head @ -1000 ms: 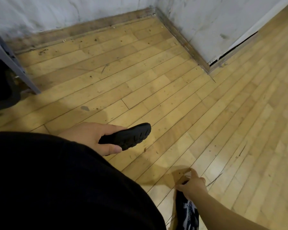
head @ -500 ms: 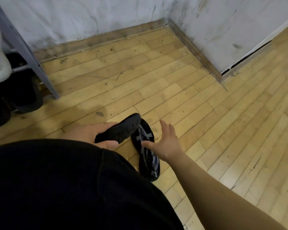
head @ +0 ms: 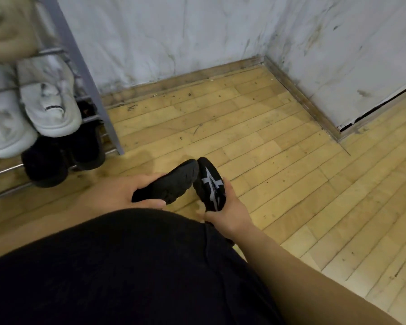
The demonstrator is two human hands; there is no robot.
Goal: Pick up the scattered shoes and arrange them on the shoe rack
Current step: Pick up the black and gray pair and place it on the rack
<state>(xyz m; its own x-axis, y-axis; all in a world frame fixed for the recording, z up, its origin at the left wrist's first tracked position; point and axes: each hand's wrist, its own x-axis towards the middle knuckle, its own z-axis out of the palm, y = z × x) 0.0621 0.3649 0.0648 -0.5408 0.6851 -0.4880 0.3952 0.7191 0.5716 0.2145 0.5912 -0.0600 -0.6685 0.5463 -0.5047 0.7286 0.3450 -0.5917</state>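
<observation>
My left hand [head: 124,193] grips a black shoe [head: 171,184], sole turned up, held above the wooden floor. My right hand [head: 230,209] holds a second black shoe with a grey cross mark [head: 210,184], toe pointing away, its tip touching the first shoe. The grey metal shoe rack [head: 89,90] stands at the left edge. On it sit white sneakers [head: 52,106] on an upper bar and black shoes [head: 66,156] on the lowest bars.
A stained white wall [head: 174,38] forms a corner with a brown baseboard [head: 298,97] at the back. Wooden floorboards [head: 291,172] stretch to the right of the rack. My dark clothing [head: 127,266] fills the lower frame.
My right hand has brought the second black shoe up beside the one in my left hand. The view has turned left, bringing the rack and its shoes into sight.
</observation>
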